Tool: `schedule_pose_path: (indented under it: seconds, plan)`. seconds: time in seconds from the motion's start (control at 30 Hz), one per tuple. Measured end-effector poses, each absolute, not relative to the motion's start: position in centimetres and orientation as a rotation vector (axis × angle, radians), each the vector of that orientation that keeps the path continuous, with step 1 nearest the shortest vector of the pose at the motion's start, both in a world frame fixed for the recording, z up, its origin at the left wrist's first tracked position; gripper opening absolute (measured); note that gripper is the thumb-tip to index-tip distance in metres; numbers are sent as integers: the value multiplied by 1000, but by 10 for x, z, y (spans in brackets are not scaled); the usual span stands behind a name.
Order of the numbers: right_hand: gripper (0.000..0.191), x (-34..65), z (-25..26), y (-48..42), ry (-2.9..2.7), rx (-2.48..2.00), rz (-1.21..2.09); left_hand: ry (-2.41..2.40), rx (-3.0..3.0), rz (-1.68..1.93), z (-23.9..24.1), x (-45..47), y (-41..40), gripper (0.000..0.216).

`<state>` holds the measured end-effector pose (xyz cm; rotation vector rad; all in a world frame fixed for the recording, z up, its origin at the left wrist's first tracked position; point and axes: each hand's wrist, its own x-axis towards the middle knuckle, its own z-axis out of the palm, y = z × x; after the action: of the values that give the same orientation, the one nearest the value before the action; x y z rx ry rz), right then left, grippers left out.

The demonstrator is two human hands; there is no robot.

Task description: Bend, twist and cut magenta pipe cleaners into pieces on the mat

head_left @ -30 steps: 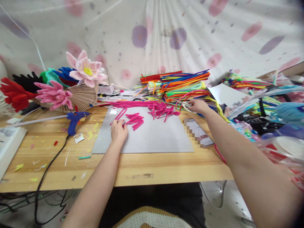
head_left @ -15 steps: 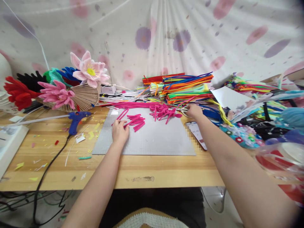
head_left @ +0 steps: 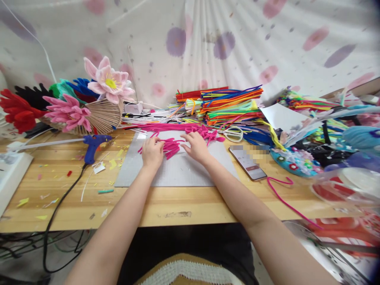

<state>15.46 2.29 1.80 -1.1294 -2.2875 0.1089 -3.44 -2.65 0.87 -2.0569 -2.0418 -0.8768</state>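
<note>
A pile of cut pink pipe cleaner pieces (head_left: 171, 148) lies on the grey cutting mat (head_left: 181, 174). My left hand (head_left: 152, 152) is at the left end of this pile, thumb and fingers curled together. Whatever may be between those fingertips is hidden. On the pile's right side is my right hand (head_left: 195, 147), thumb and fingers apart and holding nothing. Behind it sits a clump of bent pink pipe cleaners (head_left: 210, 133), partly covered by the hand. Scissors with pale handles (head_left: 233, 134) rest past the mat's back right corner.
A blue glue gun (head_left: 94, 148) and scraps lie on the left of the wooden table (head_left: 124, 209). Pipe cleaner flowers (head_left: 109, 81) stand behind it. Bundles of coloured pipe cleaners (head_left: 231, 106) line the back. At right are a phone (head_left: 247, 163) and a loose pink pipe cleaner (head_left: 282, 200).
My right hand has left the scissors and moved left to the pink pieces. The scissors now lie uncovered. My left hand's fingertips have drawn together beside the pile.
</note>
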Motion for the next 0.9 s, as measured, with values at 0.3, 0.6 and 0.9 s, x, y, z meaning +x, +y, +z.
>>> schedule_pose_path:
  seconds: [0.3, 0.6, 0.9]
  plan:
    - [31, 145, 2, 28, -1759, -1151, 845, -2208, -2227, -1214, 14, -22, -21, 32]
    - [30, 144, -10, 28, -1251, -862, 1515, -2742, -2382, -2514, -1, -1, -23, 20]
    - [27, 143, -10, 23, -1379, -860, 1499, -2853, -2276, -2746, 3, 1, -26, 18]
